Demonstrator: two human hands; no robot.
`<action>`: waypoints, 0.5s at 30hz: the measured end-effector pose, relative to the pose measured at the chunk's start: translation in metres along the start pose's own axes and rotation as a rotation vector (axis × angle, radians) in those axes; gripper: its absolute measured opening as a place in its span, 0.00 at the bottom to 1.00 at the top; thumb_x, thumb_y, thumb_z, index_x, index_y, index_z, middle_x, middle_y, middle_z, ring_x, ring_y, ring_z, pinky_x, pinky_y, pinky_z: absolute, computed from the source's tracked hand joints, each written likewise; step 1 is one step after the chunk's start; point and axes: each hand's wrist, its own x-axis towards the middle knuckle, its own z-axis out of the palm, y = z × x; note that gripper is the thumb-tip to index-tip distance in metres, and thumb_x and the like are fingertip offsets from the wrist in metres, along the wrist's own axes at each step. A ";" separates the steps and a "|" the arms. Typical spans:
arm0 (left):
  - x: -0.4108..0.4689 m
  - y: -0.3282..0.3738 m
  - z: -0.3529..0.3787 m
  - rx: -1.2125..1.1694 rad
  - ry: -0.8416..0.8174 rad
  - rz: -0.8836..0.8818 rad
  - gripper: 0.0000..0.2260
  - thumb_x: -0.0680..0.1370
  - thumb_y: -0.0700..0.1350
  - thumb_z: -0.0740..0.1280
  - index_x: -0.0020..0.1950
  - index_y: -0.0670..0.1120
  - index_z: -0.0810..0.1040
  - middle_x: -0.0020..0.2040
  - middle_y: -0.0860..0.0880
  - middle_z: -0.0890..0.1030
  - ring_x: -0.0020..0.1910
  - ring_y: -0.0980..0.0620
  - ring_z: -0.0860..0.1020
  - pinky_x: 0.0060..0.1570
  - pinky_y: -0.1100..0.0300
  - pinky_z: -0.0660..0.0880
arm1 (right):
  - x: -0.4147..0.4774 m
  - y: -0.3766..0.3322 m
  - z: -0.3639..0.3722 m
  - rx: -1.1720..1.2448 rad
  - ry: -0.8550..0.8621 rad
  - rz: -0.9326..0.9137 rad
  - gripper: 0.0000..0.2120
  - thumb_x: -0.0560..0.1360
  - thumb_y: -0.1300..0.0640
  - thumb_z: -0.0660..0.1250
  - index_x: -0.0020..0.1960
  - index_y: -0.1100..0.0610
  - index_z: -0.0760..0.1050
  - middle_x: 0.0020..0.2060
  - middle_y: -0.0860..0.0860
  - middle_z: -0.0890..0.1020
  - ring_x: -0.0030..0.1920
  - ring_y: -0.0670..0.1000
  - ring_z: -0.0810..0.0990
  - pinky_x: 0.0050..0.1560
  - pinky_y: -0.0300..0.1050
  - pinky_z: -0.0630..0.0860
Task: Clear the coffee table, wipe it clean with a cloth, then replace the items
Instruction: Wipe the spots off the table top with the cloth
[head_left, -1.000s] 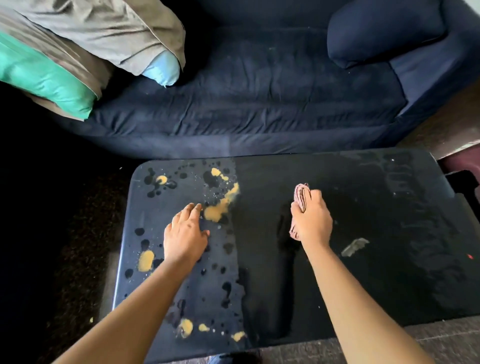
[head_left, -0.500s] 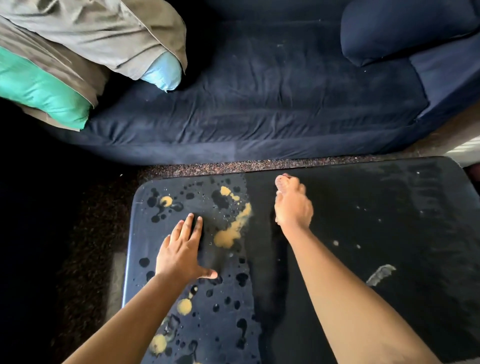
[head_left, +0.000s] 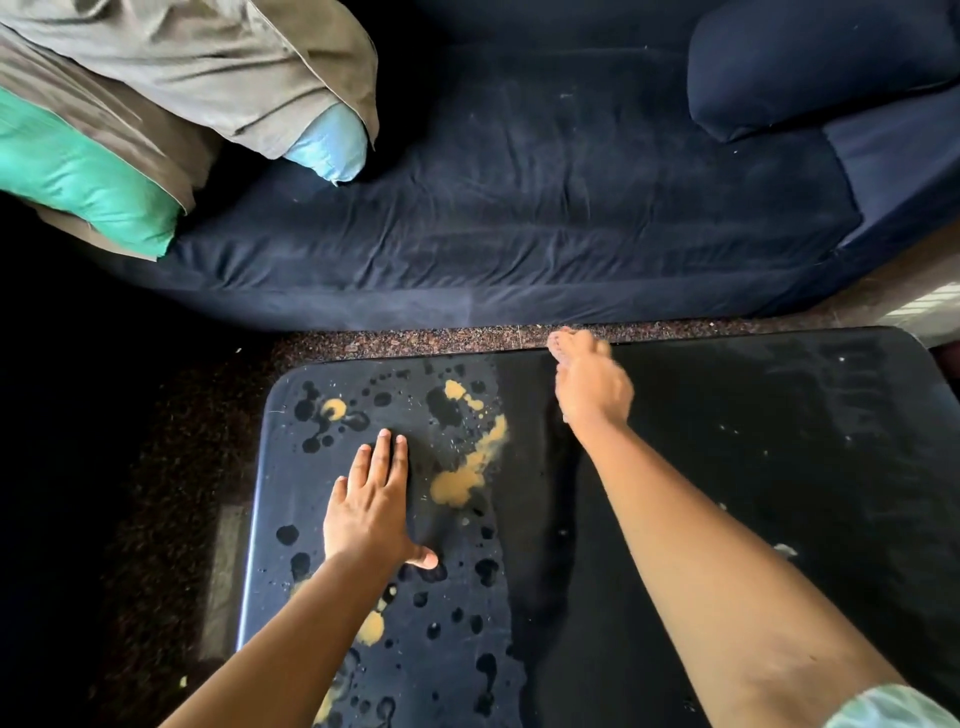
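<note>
The left hand (head_left: 371, 512) lies flat on the bench (head_left: 779, 467), palm down, fingers (head_left: 387, 457) together and pointing toward the sofa (head_left: 519, 208), thumb stuck out to the side. Its grip is fully open and has hold of nothing.

The right hand (head_left: 592, 387) is stretched out to the far edge of the bench, blurred. The grip looks curled closed, but I cannot tell what it has hold of; only a pinkish bit at the fingertips (head_left: 558, 343) might be the cloth, and it is too smeared to be sure.

The left part of the bench is wet with dark drops (head_left: 441, 410) and yellow blotches (head_left: 457, 486), the biggest blotch just beside the left hand's fingers. More yellow (head_left: 371, 629) shows next to the left forearm. The right part, past the right arm, is dark and shiny with only a few pale specks (head_left: 784, 551).

Beyond the bench is a strip of speckled floor (head_left: 415, 343), then the navy sofa. On its left end sit pillows, one green (head_left: 78, 182) and one pale blue (head_left: 327, 150), both partly under grey covers (head_left: 208, 62). A navy cushion (head_left: 810, 67) rests at the right end.
</note>
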 end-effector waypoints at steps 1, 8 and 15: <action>0.000 0.000 0.000 -0.005 0.000 0.000 0.64 0.61 0.66 0.74 0.76 0.47 0.31 0.76 0.49 0.32 0.77 0.48 0.37 0.76 0.51 0.48 | 0.002 0.009 0.001 -0.020 0.013 0.036 0.15 0.78 0.54 0.62 0.61 0.58 0.64 0.59 0.57 0.73 0.54 0.59 0.77 0.44 0.49 0.71; -0.001 0.000 -0.001 -0.006 0.010 0.006 0.64 0.61 0.67 0.74 0.76 0.47 0.30 0.76 0.50 0.32 0.77 0.49 0.37 0.76 0.51 0.48 | -0.008 -0.012 0.011 0.085 0.016 -0.261 0.19 0.72 0.54 0.66 0.60 0.59 0.71 0.58 0.57 0.74 0.58 0.59 0.72 0.54 0.51 0.70; -0.001 -0.002 0.000 -0.012 0.020 0.013 0.64 0.61 0.67 0.73 0.75 0.47 0.30 0.76 0.50 0.31 0.77 0.48 0.37 0.76 0.51 0.47 | 0.007 0.002 0.022 0.229 -0.173 -0.235 0.31 0.77 0.53 0.60 0.76 0.50 0.52 0.77 0.49 0.51 0.77 0.51 0.48 0.73 0.57 0.48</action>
